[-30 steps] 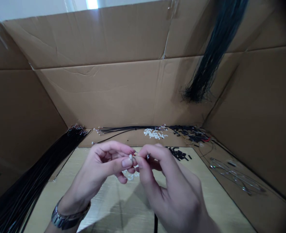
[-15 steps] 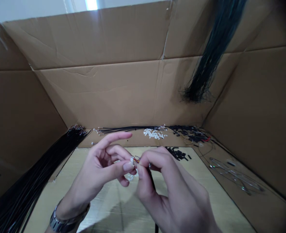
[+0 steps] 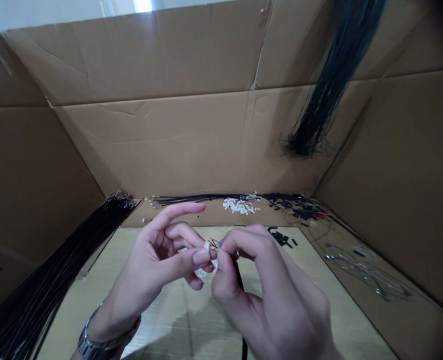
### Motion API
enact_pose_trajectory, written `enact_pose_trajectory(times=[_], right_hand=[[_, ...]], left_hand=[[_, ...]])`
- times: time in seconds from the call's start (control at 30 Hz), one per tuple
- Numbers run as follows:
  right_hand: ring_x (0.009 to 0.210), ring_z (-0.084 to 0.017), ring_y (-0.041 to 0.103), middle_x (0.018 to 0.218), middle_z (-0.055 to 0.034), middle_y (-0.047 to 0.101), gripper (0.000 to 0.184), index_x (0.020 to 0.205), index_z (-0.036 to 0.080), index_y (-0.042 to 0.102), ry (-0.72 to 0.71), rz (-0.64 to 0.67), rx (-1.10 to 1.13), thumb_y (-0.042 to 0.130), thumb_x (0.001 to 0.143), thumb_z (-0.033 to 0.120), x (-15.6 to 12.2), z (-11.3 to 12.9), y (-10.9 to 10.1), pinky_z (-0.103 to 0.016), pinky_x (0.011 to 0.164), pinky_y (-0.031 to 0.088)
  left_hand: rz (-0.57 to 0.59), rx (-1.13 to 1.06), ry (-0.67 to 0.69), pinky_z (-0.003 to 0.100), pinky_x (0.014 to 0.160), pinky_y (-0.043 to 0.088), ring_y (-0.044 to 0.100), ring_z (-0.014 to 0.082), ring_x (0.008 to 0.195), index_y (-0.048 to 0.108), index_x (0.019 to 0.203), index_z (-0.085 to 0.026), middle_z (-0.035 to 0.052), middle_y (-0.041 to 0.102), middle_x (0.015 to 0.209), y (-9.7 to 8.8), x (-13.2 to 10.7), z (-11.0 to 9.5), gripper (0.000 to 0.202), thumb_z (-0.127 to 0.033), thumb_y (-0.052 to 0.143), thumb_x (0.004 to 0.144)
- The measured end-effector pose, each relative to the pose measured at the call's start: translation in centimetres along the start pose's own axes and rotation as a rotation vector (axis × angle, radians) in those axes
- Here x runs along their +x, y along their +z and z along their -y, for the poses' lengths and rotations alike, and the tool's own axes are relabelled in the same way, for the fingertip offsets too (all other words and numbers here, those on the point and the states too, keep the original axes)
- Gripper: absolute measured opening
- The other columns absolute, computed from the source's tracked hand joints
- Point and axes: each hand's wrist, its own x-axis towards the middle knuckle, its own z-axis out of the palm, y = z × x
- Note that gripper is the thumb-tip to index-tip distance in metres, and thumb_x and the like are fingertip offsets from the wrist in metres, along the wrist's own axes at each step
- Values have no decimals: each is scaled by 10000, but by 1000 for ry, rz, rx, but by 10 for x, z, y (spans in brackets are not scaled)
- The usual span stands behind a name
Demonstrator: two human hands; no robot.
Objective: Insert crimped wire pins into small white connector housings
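Note:
Between thumb and finger, my left hand (image 3: 172, 255) pinches a small white connector housing (image 3: 206, 245); its index finger is stretched out above. My right hand (image 3: 266, 280) is closed on thin coloured wires (image 3: 214, 243) at the end of a black cable (image 3: 241, 280), which runs down below the palm. The wire ends meet the connector, but how far they sit inside it cannot be made out. Behind the fingers, more white connectors (image 3: 201, 273) lie on the board, partly hidden.
A yellowish board (image 3: 161, 320) lies below, within cardboard walls (image 3: 161, 140). Black cables (image 3: 63, 255) lie left; others (image 3: 191, 198) run along the back. White connectors (image 3: 240, 205) and black tube pieces (image 3: 281, 237) are piled behind. Dark wires (image 3: 322, 105) hang at right, above glasses (image 3: 367, 270).
My right hand has shifted slightly to the right, and a little more of the wires shows between the hands. Both grips stay the same.

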Motion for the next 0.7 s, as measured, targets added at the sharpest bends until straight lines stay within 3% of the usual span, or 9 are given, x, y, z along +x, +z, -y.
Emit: enact_pose_trajectory(times=[0.5,0.7], right_hand=[[554,-105,560,648,16,562,138,818,158,548,-45,-3,-59,527,865,30,2,-2,-2,-247,518,465],[618,-123,595,719,2,591,138,881,165,539,-48,102,6,519,895,29,1,-5,-4,-257,558,493]], left_hand=[[1,0,-5,90,576,596,699,69,655,666,1216,-295,-51,726,759,1,1,-1,428,-82,751,854],[-5,33,-54,112,569,598,675,64,604,598,1297,-307,-51,711,742,1,-2,-7,519,-81,750,855]])
